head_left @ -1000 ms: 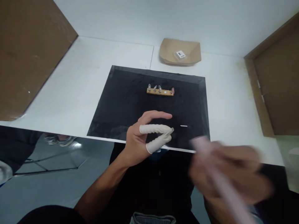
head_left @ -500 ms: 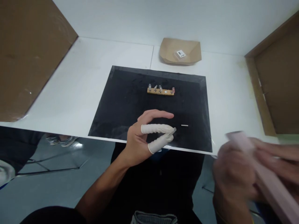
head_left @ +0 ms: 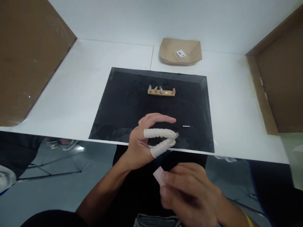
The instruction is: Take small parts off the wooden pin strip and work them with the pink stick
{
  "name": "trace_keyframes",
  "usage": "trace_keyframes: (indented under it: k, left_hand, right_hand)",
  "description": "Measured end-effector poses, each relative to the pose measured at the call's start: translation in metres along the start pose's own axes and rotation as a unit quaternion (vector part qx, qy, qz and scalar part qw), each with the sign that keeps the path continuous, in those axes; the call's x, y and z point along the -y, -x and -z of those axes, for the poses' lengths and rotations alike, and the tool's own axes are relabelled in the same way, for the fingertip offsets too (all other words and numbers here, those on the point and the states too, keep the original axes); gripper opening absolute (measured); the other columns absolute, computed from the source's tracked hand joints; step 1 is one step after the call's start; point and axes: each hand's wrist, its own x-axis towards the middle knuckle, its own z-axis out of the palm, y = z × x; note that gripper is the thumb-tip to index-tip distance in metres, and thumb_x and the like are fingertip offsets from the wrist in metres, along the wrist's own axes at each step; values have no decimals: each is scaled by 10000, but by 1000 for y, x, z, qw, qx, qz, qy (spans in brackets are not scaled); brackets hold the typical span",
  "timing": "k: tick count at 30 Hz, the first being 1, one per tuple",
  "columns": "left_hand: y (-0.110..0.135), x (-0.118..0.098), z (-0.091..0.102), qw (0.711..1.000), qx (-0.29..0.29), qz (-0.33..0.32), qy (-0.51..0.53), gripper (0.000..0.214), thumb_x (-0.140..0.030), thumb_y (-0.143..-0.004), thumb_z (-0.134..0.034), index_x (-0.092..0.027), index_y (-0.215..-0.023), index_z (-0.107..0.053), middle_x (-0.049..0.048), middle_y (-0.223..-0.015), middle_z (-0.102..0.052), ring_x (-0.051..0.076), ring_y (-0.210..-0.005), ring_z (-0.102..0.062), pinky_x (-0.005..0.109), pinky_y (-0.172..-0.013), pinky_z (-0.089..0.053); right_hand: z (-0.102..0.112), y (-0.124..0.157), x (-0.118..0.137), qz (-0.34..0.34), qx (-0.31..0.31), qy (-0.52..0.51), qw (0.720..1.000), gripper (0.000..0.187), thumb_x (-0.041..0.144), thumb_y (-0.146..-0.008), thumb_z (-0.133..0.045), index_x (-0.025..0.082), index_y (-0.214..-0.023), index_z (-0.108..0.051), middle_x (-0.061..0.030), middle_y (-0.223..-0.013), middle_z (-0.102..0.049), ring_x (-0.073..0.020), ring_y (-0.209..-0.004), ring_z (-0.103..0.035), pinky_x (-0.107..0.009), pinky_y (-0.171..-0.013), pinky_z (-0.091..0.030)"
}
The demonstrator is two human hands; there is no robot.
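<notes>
My left hand (head_left: pixel 142 142) is held over the front edge of the black mat (head_left: pixel 127 110), thumb and one finger in white finger cots (head_left: pixel 157 133). Their tips pinch a small clear piece like a false nail tip (head_left: pixel 176 135). My right hand (head_left: pixel 189 189), lower and closer to me, grips a pale pinkish block like a nail buffer (head_left: pixel 159 175); only one end shows beyond the fingers. A short thin silver rod (head_left: pixel 186 126) lies on the mat, right of my left hand. Farther back, several clear nail tips (head_left: pixel 161 89) stand on a narrow tan strip (head_left: pixel 155 93).
At the back of the white table (head_left: pixel 236 94) stands a brown paper tray (head_left: pixel 168 58) holding a small clear box with a white label (head_left: pixel 181 54). Brown panels rise at the left (head_left: pixel 30 63) and right (head_left: pixel 279 72). The table's front edge runs just below the mat.
My right hand has swung from the right, beside the table, to below my left hand, carrying the pale block. Blurred fingers at the right edge are gone. My left hand keeps its pinch.
</notes>
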Motion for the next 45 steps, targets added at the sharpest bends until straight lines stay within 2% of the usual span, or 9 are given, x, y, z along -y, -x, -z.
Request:
trace_keyframes:
  k: [5, 8, 16, 21, 25, 31, 37, 41, 45]
  left_hand:
    - [2, 2, 3, 1000, -5, -5, -16, 187, -125, -851, -788, -276, -961, -780, 43, -1215, -750, 255, -1151, -648, 505, -1023, -483]
    - [4, 3, 6, 1000, -13, -1, -23, 208, -114, -849, -785, -281, -973, -785, 45, -1211, -751, 251, -1147, -647, 483, -1000, -500]
    - [9, -1, 19, 996, -68, 47, 39, 246, -108, -855, -780, -315, -984, -819, 49, -1198, -753, 254, -1116, -681, 452, -936, -564]
    - [10, 0, 17, 996, -67, 50, 44, 241, -112, -844, -792, -310, -979, -822, 55, -1199, -756, 251, -1091, -689, 432, -894, -587]
    - [8, 2, 12, 997, -59, 36, 28, 235, -115, -849, -786, -307, -981, -816, 53, -1183, -758, 257, -1121, -679, 450, -922, -579]
    - [9, 4, 10, 999, -33, 39, -13, 173, -154, -870, -773, -287, -977, -799, 67, -1195, -751, 266, -1140, -666, 459, -931, -561]
    - [12, 11, 12, 998, -30, 28, -47, 231, -115, -854, -777, -290, -1004, -785, 61, -1207, -747, 262, -1158, -649, 485, -991, -512]
    - [13, 15, 11, 998, -29, 31, -54, 222, -115, -861, -771, -285, -1004, -780, 55, -1211, -746, 257, -1165, -649, 485, -998, -507]
    - [13, 18, 11, 996, -30, 27, -75, 183, -147, -865, -776, -282, -989, -783, 53, -1200, -755, 258, -1162, -653, 496, -1015, -502]
  right_hand:
    - [-8, 1, -15, 102, 6, 50, 994, 133, 57, -942, -548, 174, -971, -604, -50, -833, -736, -119, -539, -595, -285, -444, -496]
    - [-1, 10, -21, 85, 2, 57, 995, 143, 71, -952, -570, 190, -999, -632, -35, -888, -734, -109, -533, -588, -288, -452, -517]
    - [29, 16, -18, -28, -173, 99, 980, 362, -66, -776, -742, 176, -1040, -693, -61, -1127, -645, -142, -911, -698, -251, -669, -639]
    - [30, 10, -17, 30, -136, 107, 984, 329, -41, -793, -722, 159, -1050, -671, -68, -1175, -621, -131, -928, -674, -242, -630, -634]
    - [20, 9, -21, -5, -194, 32, 980, 326, -10, -790, -705, 195, -1032, -632, -43, -1126, -618, -111, -928, -662, -227, -716, -629]
    - [-8, 15, -32, -82, -187, -96, 974, 318, -19, -813, -684, 197, -1041, -630, -27, -1090, -614, -104, -825, -675, -255, -690, -633]
    - [-26, 22, -42, -220, -189, -284, 914, 221, 49, -927, -648, 230, -1053, -649, -3, -1127, -585, -65, -659, -707, -188, -564, -635]
    - [-31, 26, -49, -219, -187, -343, 894, 246, 37, -920, -650, 226, -1077, -649, -2, -1134, -587, -63, -684, -714, -174, -591, -641]
    - [-22, 19, -56, -196, -158, -313, 916, 225, 38, -908, -650, 220, -1041, -647, 6, -1086, -596, -51, -595, -670, -188, -501, -589]
